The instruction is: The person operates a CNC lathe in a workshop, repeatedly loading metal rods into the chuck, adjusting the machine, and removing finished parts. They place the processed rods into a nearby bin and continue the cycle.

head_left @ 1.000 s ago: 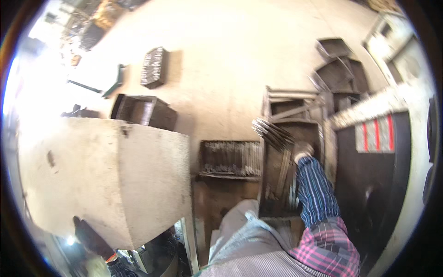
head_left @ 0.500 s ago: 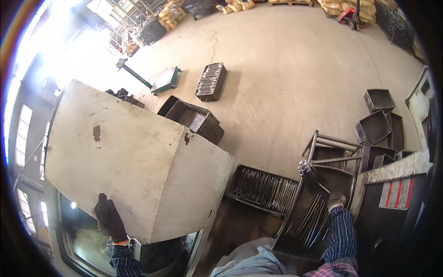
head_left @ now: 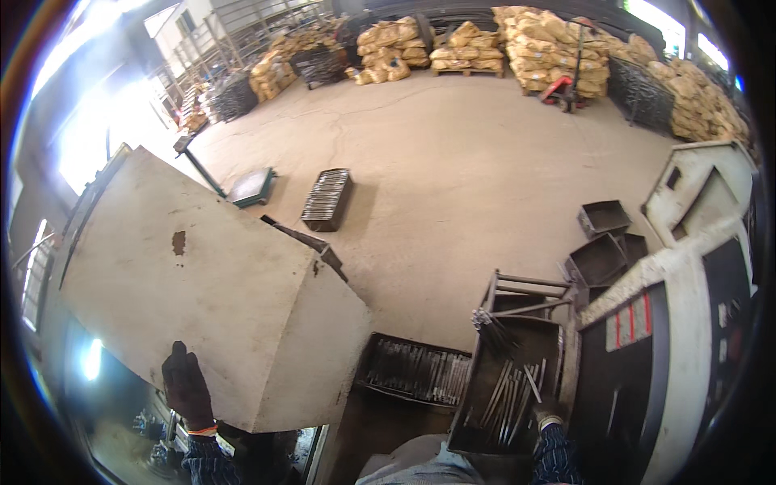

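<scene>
My left hand, in a dark glove, lies with fingers stretched out along the lower edge of a white machine cover. Below it, the machine's inside is partly hidden by the cover. My right hand, also gloved, is closed round the near end of a thin metal rod, which tilts up and to the left over a dark metal tray. Several similar rods lie loosely in this tray, left of the hand. A bundle of rods rests at its far left corner.
Beside the tray stands a dark bin full of rods. A tubular frame backs the tray; empty metal boxes lie beyond it. At right is another white machine. Farther off are a rod-filled crate, a platform scale and stacked yellow sacks.
My right hand has drawn back toward me from the tray's far right side, and a rod now shows clearly in it. The left hand stays on the cover. The view has tilted up.
</scene>
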A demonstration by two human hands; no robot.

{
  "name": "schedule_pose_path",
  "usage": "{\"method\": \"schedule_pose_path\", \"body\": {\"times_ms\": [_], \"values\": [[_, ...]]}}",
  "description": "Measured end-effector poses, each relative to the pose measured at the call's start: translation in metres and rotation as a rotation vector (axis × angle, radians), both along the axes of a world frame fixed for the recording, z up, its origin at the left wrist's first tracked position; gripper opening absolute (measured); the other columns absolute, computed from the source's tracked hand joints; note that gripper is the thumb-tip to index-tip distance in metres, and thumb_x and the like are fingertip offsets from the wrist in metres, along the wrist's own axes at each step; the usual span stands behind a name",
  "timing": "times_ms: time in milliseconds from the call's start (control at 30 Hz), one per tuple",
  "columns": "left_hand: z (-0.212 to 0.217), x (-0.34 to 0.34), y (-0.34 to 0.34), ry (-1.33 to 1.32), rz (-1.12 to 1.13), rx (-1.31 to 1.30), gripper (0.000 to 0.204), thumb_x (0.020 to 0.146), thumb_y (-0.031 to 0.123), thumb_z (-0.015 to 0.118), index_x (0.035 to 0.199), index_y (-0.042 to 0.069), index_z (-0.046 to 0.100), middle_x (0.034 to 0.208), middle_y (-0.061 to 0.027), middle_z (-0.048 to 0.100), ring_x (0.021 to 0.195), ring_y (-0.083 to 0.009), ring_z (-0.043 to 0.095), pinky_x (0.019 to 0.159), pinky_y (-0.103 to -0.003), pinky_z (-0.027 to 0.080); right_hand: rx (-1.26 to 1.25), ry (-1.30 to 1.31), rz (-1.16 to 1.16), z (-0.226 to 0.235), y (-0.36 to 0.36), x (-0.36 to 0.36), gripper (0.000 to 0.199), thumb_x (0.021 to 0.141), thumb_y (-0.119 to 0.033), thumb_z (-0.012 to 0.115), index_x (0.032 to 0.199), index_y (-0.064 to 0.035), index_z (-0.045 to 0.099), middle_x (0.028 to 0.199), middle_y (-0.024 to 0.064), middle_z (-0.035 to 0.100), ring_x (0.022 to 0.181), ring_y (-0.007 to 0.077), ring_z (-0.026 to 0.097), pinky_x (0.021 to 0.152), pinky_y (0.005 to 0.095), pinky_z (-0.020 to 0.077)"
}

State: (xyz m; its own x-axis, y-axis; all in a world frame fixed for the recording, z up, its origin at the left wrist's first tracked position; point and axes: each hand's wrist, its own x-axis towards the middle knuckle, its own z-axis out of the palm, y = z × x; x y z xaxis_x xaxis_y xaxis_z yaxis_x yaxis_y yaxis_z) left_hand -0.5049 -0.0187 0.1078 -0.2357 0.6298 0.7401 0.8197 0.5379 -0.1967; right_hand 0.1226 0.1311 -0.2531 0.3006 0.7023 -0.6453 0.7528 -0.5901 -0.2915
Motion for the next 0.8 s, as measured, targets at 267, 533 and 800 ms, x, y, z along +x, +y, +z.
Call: {"method": "schedule_pose_path", "body": {"times_ms": [267, 533, 800], "values": [[-0.008, -0.005, 0.003, -0.129, -0.095, 0.081, 0.024, 0.102, 0.015, 0.063, 0.121, 0.001, 0.068, 0.127, -0.0104, 0.070, 0.108, -0.0264, 0.070, 0.090, -0.035, 0.057, 0.408, 0.717, -0.452, 0.145, -0.075, -0.050, 0.032, 0.099, -0.032, 0.069, 0.113, -0.0041, 0.073, 0.073, 0.0003, 0.069, 0.058, 0.0081, 0.059, 0.054, 0.0255, 0.0462], [-0.010, -0.023, -0.001, -0.155, -0.296, 0.179, 0.030, 0.102, 0.022, 0.064, 0.129, 0.009, 0.066, 0.122, -0.0136, 0.070, 0.105, -0.0303, 0.069, 0.086, -0.039, 0.057, 0.564, 0.809, -0.353, 0.254, -0.156, -0.084, 0.035, 0.098, -0.033, 0.071, 0.118, -0.0043, 0.072, 0.077, 0.0055, 0.073, 0.066, 0.0072, 0.067, 0.059, 0.0233, 0.0485], [-0.025, 0.011, 0.013, -0.381, -0.712, 0.276, 0.037, 0.100, 0.010, 0.066, 0.136, 0.005, 0.062, 0.126, -0.0139, 0.067, 0.103, -0.0263, 0.068, 0.085, -0.036, 0.056, 0.933, 0.376, -0.185, 0.306, -0.275, -0.092, 0.035, 0.094, -0.025, 0.074, 0.119, -0.0013, 0.071, 0.086, 0.0102, 0.074, 0.079, 0.0168, 0.072, 0.071, 0.0302, 0.0559]]}}
